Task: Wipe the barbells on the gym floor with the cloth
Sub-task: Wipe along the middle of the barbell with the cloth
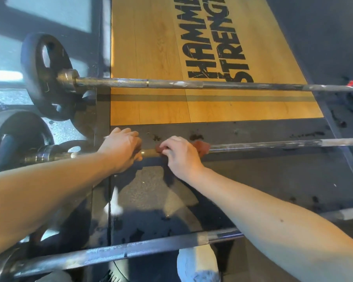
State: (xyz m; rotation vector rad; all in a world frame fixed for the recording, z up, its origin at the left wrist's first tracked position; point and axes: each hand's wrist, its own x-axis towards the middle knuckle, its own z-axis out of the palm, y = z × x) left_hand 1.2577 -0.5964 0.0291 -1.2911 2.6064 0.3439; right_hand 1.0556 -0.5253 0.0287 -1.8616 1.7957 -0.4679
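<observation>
Wiping looks to be under way on the middle steel barbell (273,144), one of three lying on the dark rubber gym floor (263,180). It sits between the far steel barbell (191,84), which crosses the edge of the yellow wooden lifting platform (151,47), and the near steel barbell (130,250) by the person's feet.

Left hand (120,147): grip curled round the bare shaft just inboard of the collar, likely steadying it. Right hand (179,153): grip curled over the reddish-brown cloth (202,147), which is bunched round the shaft and pokes out either side of the fingers. The hands are near each other, not touching.

Handling, my read: the bar is rigid and heavy, with a black weight plate (8,139) on its left end. It won't lift easily but can roll. Hold the shaft, not the sleeve, to stop rotation. Rougher sections will likely drag the cloth; smooth metal will slip. The cloth is soft and light and conforms to the round bar.

Long axis runs left-right across the view, roughly parallel to the other two bars; the plated end is left, the right end out of frame. Stroke should follow that axis.
</observation>
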